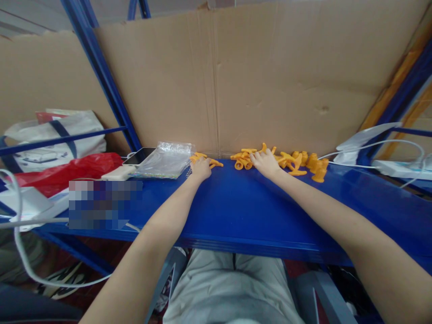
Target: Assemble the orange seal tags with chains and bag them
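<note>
Under both hands' fingers (259, 157), orange parts (243, 160)

Orange plastic parts (286, 161) on a blue surface (236, 211). Plain brown cardboard (270, 76) behind. Red bag (67, 171) at left, white cable (371, 146) at right, clear glossy pouch (167, 159) near centre.

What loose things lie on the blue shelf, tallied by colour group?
Orange plastic parts: too heaped to count singly; 2 clusters, one at the left hand, one at the right hand
Clear bag: 1
Phone: 1
Red bag: 1
Total: 3 single items plus 2 orange clusters
</note>
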`<action>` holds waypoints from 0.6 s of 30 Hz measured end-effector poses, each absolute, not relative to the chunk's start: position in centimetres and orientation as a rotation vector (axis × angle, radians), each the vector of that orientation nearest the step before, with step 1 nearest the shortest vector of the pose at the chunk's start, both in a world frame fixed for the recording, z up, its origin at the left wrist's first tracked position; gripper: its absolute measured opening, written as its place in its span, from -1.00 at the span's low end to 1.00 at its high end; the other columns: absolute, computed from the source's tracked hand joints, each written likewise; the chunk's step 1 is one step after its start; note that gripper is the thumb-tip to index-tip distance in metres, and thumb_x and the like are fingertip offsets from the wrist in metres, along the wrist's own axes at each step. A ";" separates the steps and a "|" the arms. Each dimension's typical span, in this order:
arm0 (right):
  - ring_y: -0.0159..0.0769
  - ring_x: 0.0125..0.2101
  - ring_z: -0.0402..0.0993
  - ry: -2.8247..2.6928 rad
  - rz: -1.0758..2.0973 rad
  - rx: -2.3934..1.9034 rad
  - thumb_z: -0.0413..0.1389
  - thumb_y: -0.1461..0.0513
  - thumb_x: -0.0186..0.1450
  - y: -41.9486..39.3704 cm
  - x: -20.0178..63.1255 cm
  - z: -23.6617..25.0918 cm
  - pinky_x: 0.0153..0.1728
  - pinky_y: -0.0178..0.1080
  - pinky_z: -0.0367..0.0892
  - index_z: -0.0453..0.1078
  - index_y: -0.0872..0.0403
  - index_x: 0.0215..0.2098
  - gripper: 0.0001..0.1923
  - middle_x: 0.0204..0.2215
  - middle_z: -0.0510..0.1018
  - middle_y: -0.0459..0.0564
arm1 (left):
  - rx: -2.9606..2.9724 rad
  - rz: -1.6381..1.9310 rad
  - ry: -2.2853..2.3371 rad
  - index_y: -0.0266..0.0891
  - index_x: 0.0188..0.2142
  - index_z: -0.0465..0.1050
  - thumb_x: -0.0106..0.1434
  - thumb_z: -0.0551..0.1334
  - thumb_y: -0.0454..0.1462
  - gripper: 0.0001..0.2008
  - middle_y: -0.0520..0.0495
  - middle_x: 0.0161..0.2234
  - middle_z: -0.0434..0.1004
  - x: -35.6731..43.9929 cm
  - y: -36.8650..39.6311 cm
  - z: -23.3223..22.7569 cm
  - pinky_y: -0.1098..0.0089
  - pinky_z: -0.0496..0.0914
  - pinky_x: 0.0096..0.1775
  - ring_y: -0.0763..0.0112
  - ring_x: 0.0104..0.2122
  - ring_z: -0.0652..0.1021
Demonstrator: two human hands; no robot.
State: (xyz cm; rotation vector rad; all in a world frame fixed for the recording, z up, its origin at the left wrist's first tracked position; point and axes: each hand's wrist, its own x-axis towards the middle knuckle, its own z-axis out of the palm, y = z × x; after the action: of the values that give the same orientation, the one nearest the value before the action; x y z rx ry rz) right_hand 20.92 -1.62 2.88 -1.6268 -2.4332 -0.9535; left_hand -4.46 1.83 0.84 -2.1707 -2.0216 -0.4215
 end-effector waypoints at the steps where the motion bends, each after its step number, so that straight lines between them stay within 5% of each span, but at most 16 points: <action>1: 0.01 -0.07 0.48 -2.445 -0.967 -1.642 -0.25 0.43 0.39 -1.8 20.7 2.8 -0.04 -0.02 0.14 0.36 0.35 0.13 -0.52 -0.12 0.58 0.35 | -2.164 -0.405 -2.023 -0.14 0.17 0.40 0.36 0.08 -0.26 -0.59 -0.32 0.21 0.37 -4.5 1.8 0.9 -0.09 0.27 0.12 -0.15 0.21 0.36; 7: 0.00 0.05 0.44 -2.371 -0.864 -1.809 -0.16 0.41 0.39 -2.7 19.7 1.8 0.10 0.06 0.13 0.29 0.26 0.27 -0.48 0.03 0.55 0.32 | -2.152 -0.371 -2.033 -0.10 0.17 0.42 0.36 0.11 -0.28 -0.59 -0.26 0.20 0.34 -4.0 1.6 1.4 0.06 0.30 0.11 -0.05 0.18 0.39; 12: 0.13 0.24 0.25 -2.285 -0.430 -1.913 0.07 0.15 0.36 -2.9 20.2 2.8 0.17 0.17 0.12 0.09 0.17 0.40 -0.31 0.27 0.34 0.29 | -2.129 -0.442 -1.981 -0.14 0.10 0.48 0.35 0.15 -0.24 -0.65 -0.26 0.15 0.35 -3.7 1.1 1.9 0.15 0.35 0.08 0.01 0.14 0.43; 18: 0.12 0.17 0.35 -1.884 -0.437 -1.992 -0.02 0.16 0.37 -1.0 25.5 6.6 0.13 0.21 0.20 0.30 0.15 0.27 -0.47 0.21 0.41 0.28 | -2.118 -0.603 -1.879 -0.19 0.08 0.47 0.34 0.09 -0.39 -0.63 -0.25 0.10 0.36 -3.1 0.1 2.9 0.15 0.38 0.06 0.05 0.05 0.51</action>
State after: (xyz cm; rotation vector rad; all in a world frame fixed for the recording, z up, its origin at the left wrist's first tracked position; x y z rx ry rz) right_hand 25.45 -1.04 6.55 -1.9916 -1.8836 -0.4372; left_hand -3.09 0.05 2.93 -2.1183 -1.8787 -0.6029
